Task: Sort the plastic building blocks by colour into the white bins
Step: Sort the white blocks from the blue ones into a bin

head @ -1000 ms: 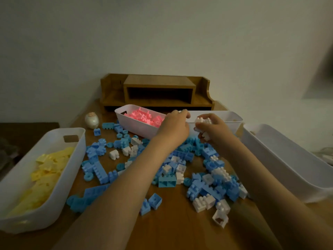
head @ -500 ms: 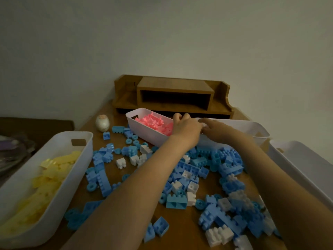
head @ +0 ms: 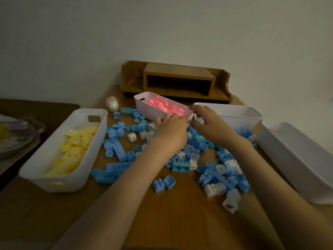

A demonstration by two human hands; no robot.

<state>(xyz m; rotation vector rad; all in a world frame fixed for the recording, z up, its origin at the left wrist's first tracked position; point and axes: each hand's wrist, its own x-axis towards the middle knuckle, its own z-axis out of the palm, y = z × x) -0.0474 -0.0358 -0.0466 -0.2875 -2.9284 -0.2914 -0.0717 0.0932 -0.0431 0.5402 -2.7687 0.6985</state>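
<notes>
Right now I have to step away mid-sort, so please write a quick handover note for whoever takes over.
Left hand: fingers curled by the near wall of the pink bin; grip hidden.
Right hand: at that bin's right end; something white between thumb and finger, block or bin corner unclear.
Done: yellow blocks in the left bin, pink blocks in the pink bin.
Left: blue blocks and white blocks loose on the table; the middle bin and right bin wait.
</notes>
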